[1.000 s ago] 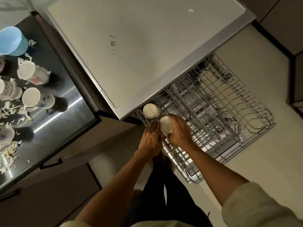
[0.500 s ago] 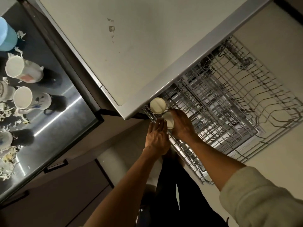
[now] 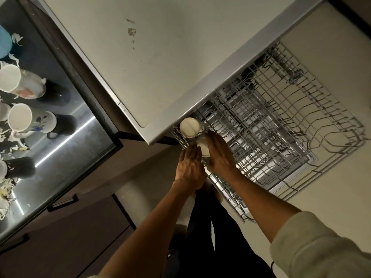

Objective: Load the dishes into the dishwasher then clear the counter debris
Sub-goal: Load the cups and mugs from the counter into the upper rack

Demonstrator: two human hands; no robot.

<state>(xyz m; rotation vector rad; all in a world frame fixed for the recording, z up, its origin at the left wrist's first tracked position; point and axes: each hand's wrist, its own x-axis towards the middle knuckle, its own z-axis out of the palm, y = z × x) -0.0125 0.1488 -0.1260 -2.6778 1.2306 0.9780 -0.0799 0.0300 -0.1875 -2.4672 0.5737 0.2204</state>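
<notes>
The wire dishwasher rack is pulled out below the pale counter slab. One white cup stands upside down in the rack's near-left corner. Just in front of it a second white cup sits between my hands. My right hand wraps round its right side. On the cup's left, my left hand touches it with straight fingers. On the steel counter at the left stand a white mug, a flowered mug and a blue cup.
Pale shredded debris lies on the steel counter among the mugs. The pale counter slab overhangs the rack's back part. Dark cabinet fronts with handles run under the counter. My legs stand on the floor beside the rack.
The second cup has gone down into the rack beside the first one, with both hands staying on it. The view has swung a little towards the rack.
</notes>
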